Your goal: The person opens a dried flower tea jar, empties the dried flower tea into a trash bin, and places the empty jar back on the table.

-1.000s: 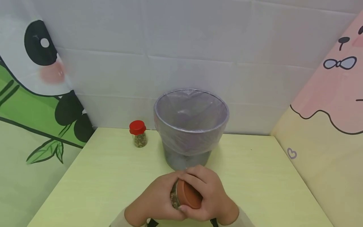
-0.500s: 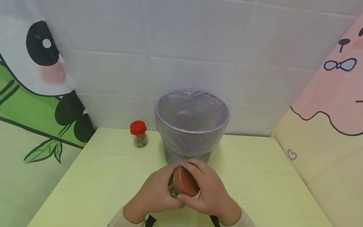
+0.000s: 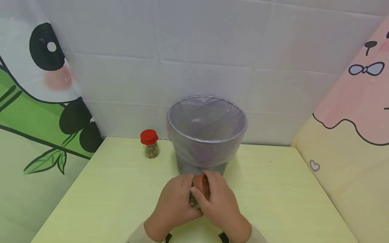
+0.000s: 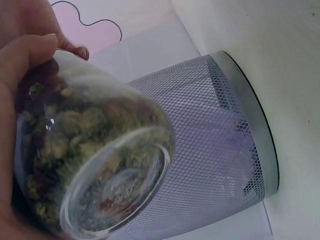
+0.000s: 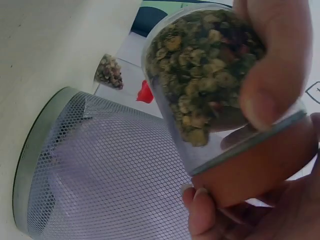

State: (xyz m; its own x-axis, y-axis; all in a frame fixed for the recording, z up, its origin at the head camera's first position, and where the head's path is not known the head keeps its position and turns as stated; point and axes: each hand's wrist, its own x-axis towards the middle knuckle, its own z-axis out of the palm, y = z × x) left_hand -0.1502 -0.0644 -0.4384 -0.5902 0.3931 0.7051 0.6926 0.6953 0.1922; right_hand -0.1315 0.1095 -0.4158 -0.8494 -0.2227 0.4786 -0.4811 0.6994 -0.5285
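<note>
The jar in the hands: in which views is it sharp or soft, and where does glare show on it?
Left wrist view: the jar looks soft, with white glints on its side; the mesh bin looks crisper. Right wrist view: its contents look clearer. Head view: left hand and right hand cover much of it, so glare is hard to judge.

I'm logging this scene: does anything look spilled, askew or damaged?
Nothing clearly stands out. The clear jar with an orange lid is tilted, but the left hand and right hand hold it. The grey mesh bin and red-lidded clear jar stand upright. A dark speck on the yellow table is too small to identify.
</note>
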